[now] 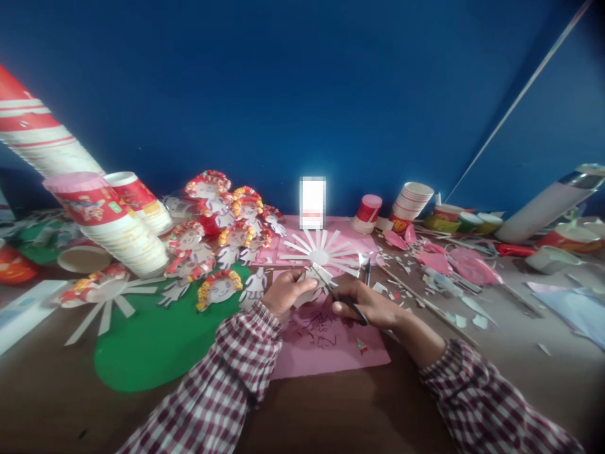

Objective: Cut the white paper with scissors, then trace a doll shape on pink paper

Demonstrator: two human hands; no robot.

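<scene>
My left hand [286, 293] is closed on a small piece of white paper [311, 275], thumb on top. In my right hand [373, 306] are dark-handled scissors [358, 311], fingers around the handles. The blades point left and meet the paper; whether they are apart is hard to see. Below both hands lies a pink sheet [331, 359] with dark scribbled lines and scraps on it. Just beyond them sits a paper cup cut into spread white strips [319, 256].
Several decorated paper figures [220, 290] crowd the left, partly on a green sheet [142, 353]. Tall stacks of paper cups [104, 214] lean behind them. Paper scraps, a thin stick [425, 302] and pink pieces [472, 265] cover the right. A blue wall [302, 94] closes the back.
</scene>
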